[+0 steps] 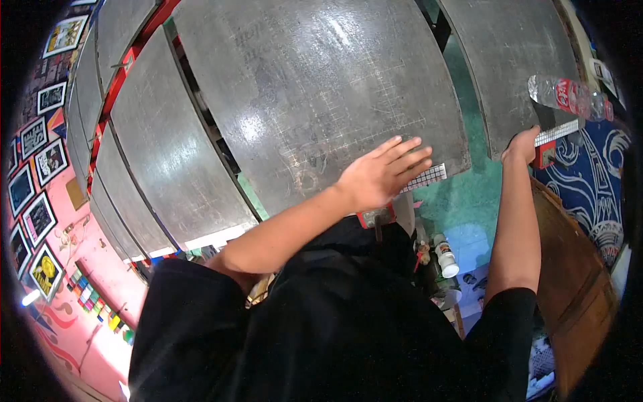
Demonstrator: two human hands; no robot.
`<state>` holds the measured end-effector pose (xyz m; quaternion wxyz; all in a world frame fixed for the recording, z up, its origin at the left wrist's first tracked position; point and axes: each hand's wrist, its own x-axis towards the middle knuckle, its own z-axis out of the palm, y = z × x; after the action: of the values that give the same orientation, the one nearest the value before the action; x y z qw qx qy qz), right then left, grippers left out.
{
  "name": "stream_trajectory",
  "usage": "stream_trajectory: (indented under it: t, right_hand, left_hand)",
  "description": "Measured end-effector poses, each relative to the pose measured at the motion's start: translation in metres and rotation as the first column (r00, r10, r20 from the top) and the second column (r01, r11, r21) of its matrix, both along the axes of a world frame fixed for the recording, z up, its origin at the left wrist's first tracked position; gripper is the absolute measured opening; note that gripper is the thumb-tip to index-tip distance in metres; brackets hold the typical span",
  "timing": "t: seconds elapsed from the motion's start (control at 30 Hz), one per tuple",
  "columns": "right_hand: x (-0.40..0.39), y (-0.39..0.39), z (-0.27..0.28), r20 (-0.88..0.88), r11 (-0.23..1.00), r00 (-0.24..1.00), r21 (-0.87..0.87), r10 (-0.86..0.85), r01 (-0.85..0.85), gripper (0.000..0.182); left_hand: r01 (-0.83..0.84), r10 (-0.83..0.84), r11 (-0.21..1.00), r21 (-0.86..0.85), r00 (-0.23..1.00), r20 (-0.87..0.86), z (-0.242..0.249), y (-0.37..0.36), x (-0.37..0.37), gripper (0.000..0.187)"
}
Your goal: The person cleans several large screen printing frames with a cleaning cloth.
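My left hand (385, 175) reaches across to the near edge of a large grey panel (321, 87). Its fingers are spread over the edge, and nothing shows between them. A checkered strip (429, 177) sticks out beside it, partly hidden, with a red metal fitting (376, 217) below. At the near corner of the grey panel on the right (512, 60), my right hand (521, 145) is curled beside a second checkered strip (559, 132) and a red fitting (546, 154). What its fingers close on is hidden.
More grey panels (161, 147) stand leftward, with gaps and a red rail. A clear plastic bottle (569, 96) lies at the right. White bottles (445, 254) are below the panels, near a brown wooden board (579, 275) and blue patterned cloth (589, 181). Framed pictures hang on the left wall.
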<state>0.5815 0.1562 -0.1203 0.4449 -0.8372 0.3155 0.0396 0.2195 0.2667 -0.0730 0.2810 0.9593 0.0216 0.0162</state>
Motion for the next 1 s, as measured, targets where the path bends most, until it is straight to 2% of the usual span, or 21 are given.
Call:
stream_trajectory:
  t: [0.03, 0.1, 0.17, 0.23, 0.3, 0.37, 0.4, 0.43, 0.5, 0.57, 0.6, 0.63, 0.77, 0.83, 0.93, 1.0]
  right_hand:
    - [-0.003, -0.002, 0.002, 0.01, 0.999, 1.0, -0.03, 0.02, -0.02, 0.093]
    - [-0.002, -0.003, 0.002, 0.011, 1.0, 1.0, -0.012, 0.004, -0.004, 0.093]
    - [-0.007, 0.002, 0.008, 0.01, 0.998, 1.0, 0.056, -0.006, 0.006, 0.092]
    - [-0.004, 0.0, 0.004, 0.0, 0.999, 0.999, 0.019, -0.033, 0.033, 0.09]
    - [-0.001, 0.001, 0.003, -0.01, 0.997, 0.999, -0.069, -0.03, 0.029, 0.085]
    - [-0.003, 0.004, 0.006, 0.023, 1.0, 1.0, 0.002, -0.02, 0.02, 0.083]
    - [-0.006, 0.001, 0.006, 0.048, 0.999, 0.999, 0.051, 0.002, -0.005, 0.082]
    - [-0.006, 0.001, 0.003, 0.056, 1.0, 0.998, 0.024, -0.021, 0.02, 0.08]
    - [-0.004, 0.004, 0.002, 0.045, 0.999, 0.999, -0.036, -0.03, 0.032, 0.08]
    - [-0.007, 0.006, 0.012, 0.02, 0.995, 1.0, -0.101, -0.011, 0.013, 0.081]
    - [-0.006, 0.005, 0.012, 0.027, 0.994, 0.999, -0.106, -0.02, 0.022, 0.081]
    - [-0.004, 0.004, 0.007, 0.026, 0.991, 1.0, -0.131, 0.013, -0.009, 0.08]
    - [-0.004, -0.002, 0.002, 0.018, 0.988, 0.998, -0.144, 0.057, -0.054, 0.076]
    - [-0.002, 0.001, 0.004, 0.037, 0.991, 0.998, -0.123, 0.047, -0.042, 0.075]
    - [-0.002, 0.001, 0.006, 0.005, 0.98, 0.997, -0.182, 0.08, -0.077, 0.075]
    - [-0.001, 0.001, 0.005, -0.028, 0.975, 0.998, -0.216, 0.047, -0.052, 0.075]
  left_hand:
    - [-0.051, 0.051, 0.999, -0.017, 0.998, 0.04, -0.001, -0.006, 0.006, 0.06]
    - [-0.015, 0.014, 1.0, -0.021, 0.997, -0.07, 0.005, -0.004, -0.037, 0.064]
    - [0.0, -0.01, 0.999, -0.032, 0.95, -0.312, 0.01, 0.003, -0.124, 0.066]
    - [-0.014, 0.031, 0.998, 0.059, 0.953, -0.302, 0.009, 0.013, -0.213, 0.067]
    - [0.028, -0.028, 1.0, -0.002, 0.95, -0.31, 0.012, 0.02, -0.185, 0.067]
    - [0.095, -0.105, 0.994, -0.049, 0.954, -0.28, 0.014, 0.025, -0.103, 0.068]
    - [0.123, -0.13, 0.991, -0.052, 0.977, -0.169, 0.005, 0.019, -0.05, 0.068]
    - [0.16, -0.161, 0.987, -0.024, 0.984, -0.072, 0.001, 0.012, 0.001, 0.065]
    - [0.113, -0.091, 0.985, -0.13, 0.982, 0.168, -0.012, -0.005, 0.093, 0.064]
    - [0.091, -0.078, 0.993, -0.071, 0.983, 0.169, -0.014, -0.018, 0.123, 0.063]
    - [0.042, -0.04, 0.999, -0.009, 0.987, 0.158, -0.014, -0.022, 0.132, 0.063]
    - [0.073, -0.062, 0.995, -0.073, 0.989, 0.133, -0.011, -0.018, 0.107, 0.064]
    - [0.122, -0.126, 0.992, -0.031, 0.979, -0.162, 0.003, 0.005, -0.054, 0.068]
    - [0.146, -0.156, 0.988, -0.056, 0.946, -0.284, 0.011, 0.032, -0.101, 0.068]
    - [0.163, -0.167, 0.986, -0.034, 0.964, -0.206, 0.007, 0.03, -0.054, 0.066]
    - [0.129, -0.129, 0.992, -0.007, 0.989, -0.068, 0.002, 0.016, 0.03, 0.064]
